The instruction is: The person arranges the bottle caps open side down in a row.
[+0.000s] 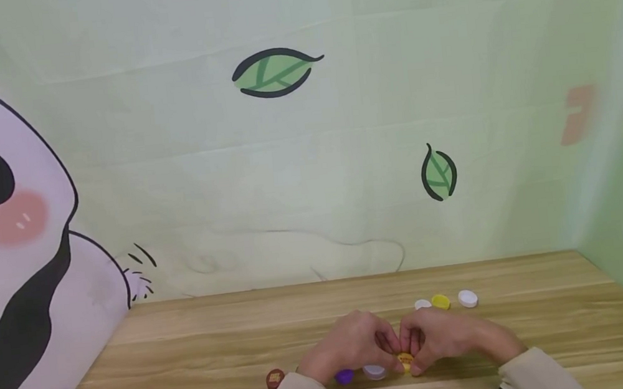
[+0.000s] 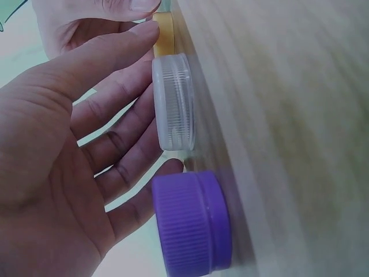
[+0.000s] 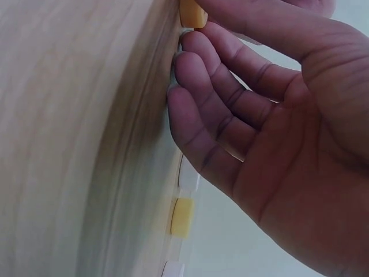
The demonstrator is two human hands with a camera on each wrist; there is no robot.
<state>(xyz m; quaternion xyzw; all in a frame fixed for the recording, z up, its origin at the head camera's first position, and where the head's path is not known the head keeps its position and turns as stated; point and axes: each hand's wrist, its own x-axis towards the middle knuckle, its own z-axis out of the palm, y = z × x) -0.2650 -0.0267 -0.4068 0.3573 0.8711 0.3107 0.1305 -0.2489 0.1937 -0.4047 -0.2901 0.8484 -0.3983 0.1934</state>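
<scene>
An orange-yellow bottle cap [image 1: 406, 361] with dark print on top lies on the table between both hands. My left hand [image 1: 360, 345] pinches it from the left, its thumb against the rim in the left wrist view. From the other side my right hand [image 1: 443, 335] pinches the same cap with thumb and index finger; its other fingertips rest at the tabletop in the right wrist view. Beside the left hand sit a clear whitish cap [image 2: 173, 104] and a ribbed purple cap [image 2: 190, 225], neither held. The far edge of the orange cap is partly hidden by fingers.
A brown-red cap [image 1: 275, 379] lies left of the left sleeve. Behind the hands stand a white cap [image 1: 422, 303], a yellow cap [image 1: 441, 301] and another white cap [image 1: 467, 298]. The wooden table [image 1: 202, 343] meets a printed cloth wall [image 1: 204, 186].
</scene>
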